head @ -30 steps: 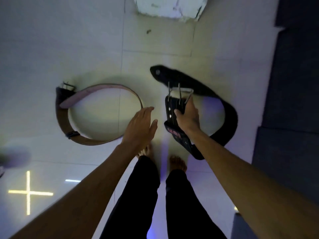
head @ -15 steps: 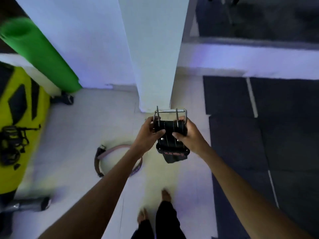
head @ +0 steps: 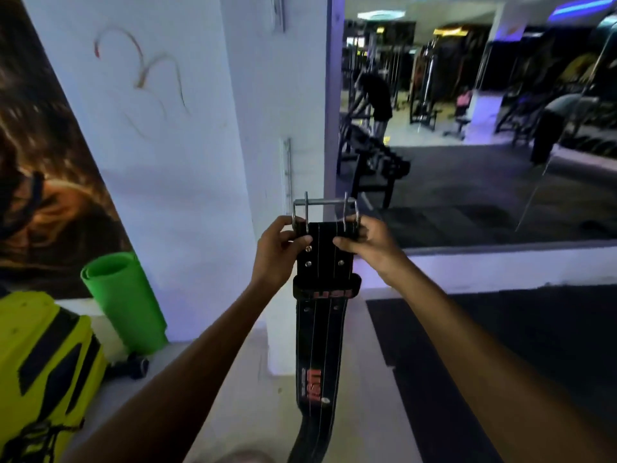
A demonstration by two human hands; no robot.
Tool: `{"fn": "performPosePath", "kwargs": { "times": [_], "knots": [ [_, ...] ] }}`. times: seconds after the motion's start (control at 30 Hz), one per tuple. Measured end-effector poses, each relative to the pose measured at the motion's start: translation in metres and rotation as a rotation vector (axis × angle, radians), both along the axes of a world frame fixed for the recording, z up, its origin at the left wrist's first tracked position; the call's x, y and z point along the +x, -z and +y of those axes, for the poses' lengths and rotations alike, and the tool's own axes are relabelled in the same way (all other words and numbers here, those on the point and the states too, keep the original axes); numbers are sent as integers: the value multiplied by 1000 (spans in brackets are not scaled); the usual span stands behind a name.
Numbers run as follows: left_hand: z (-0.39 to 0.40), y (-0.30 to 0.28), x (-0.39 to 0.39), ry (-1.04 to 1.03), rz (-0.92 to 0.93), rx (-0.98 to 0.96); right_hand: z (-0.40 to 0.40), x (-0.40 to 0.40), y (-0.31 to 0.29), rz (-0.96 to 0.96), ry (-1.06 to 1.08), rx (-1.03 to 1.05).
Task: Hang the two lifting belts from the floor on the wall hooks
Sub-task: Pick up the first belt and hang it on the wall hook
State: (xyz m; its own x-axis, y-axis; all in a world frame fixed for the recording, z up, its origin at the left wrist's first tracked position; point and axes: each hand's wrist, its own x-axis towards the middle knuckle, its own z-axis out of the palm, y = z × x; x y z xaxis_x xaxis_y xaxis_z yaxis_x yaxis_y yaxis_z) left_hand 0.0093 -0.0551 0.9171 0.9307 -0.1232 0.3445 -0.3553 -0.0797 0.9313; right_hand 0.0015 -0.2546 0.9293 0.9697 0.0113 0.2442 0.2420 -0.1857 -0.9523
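Note:
A black lifting belt [head: 321, 332] with red lettering hangs straight down in front of me, its steel two-prong buckle [head: 325, 208] at the top. My left hand [head: 278, 252] grips the belt's top left corner by the buckle and my right hand [head: 369, 243] grips the top right corner. Just behind the buckle, a metal hook rail [head: 287, 172] runs vertically on the white pillar [head: 267, 111]; a second rail [head: 278, 11] sits higher up. The brown belt is out of view.
A green rolled mat [head: 125, 302] leans against the wall at lower left, beside a yellow object [head: 40, 362]. A large mirror [head: 484, 128] on the right reflects gym machines and a person. Dark floor mats [head: 500, 345] lie to the right.
I have stood up from the floor with the black belt. My left hand joined the right on its buckle end, and the belt now hangs at full length facing the pillar.

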Motion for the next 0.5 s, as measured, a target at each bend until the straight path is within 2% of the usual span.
{"fn": "performPosePath", "kwargs": {
  "times": [0.3,0.5],
  "knots": [
    [-11,-172,-28,-148,-271,-71,8,-16,-168,-280,41,167],
    [-4,-247,-45,-306,-405,-123,33,-38,-230,-462,-18,314]
  ]
}}
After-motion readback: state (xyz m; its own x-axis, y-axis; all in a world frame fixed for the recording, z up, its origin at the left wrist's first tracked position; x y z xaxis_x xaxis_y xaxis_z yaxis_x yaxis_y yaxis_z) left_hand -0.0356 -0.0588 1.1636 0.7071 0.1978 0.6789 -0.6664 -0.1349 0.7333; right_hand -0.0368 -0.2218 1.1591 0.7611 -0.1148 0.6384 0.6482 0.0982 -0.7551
